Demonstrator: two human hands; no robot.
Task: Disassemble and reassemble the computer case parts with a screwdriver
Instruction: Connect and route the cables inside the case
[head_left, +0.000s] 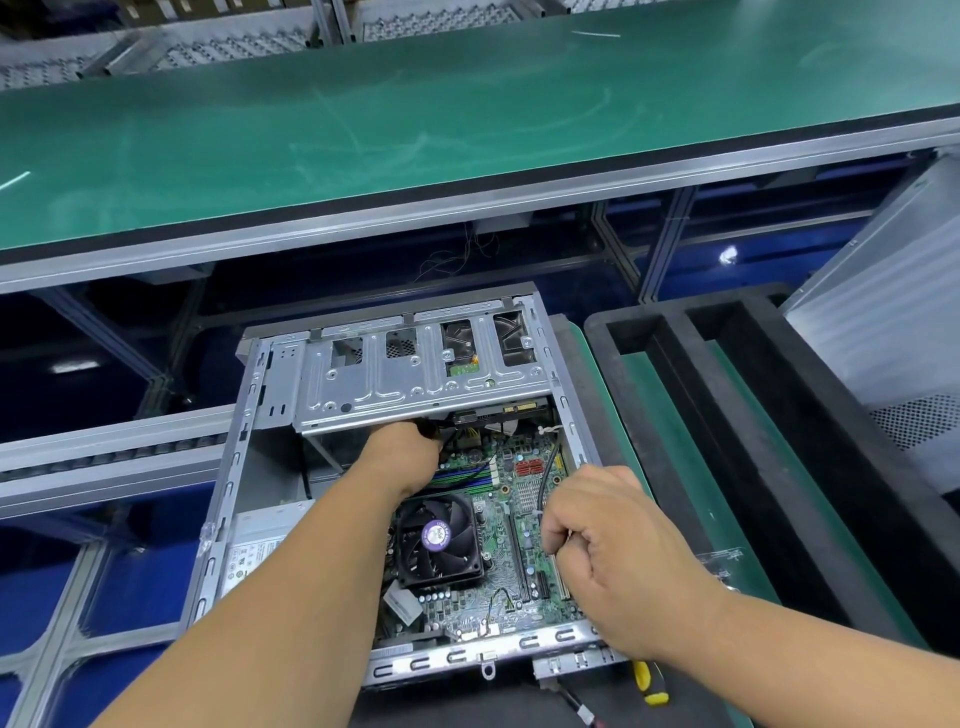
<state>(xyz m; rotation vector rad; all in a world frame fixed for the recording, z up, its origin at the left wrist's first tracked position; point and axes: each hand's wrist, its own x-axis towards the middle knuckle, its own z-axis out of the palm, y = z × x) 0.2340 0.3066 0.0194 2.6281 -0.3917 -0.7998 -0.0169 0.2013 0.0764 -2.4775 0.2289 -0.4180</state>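
An open computer case (236, 457) lies flat below me, its green motherboard (506, 587) and black CPU fan (439, 540) exposed. A silver drive cage (374, 384) spans the case's far end. My left hand (402, 457) reaches under the cage's near edge, fingers closed on a black cable connector there; the fingertips are hidden. My right hand (613, 551) hovers over the board's right side, fist closed around a thin black cable (548, 475). A yellow-and-black screwdriver (647, 680) lies near the case's near right corner, partly under my right wrist.
A long green bench top (415, 119) runs across the far side. A black foam tray (727, 415) with long slots sits right of the case on a green mat. A grey case panel (883, 322) leans at the far right. The power supply (260, 545) sits at the case's left.
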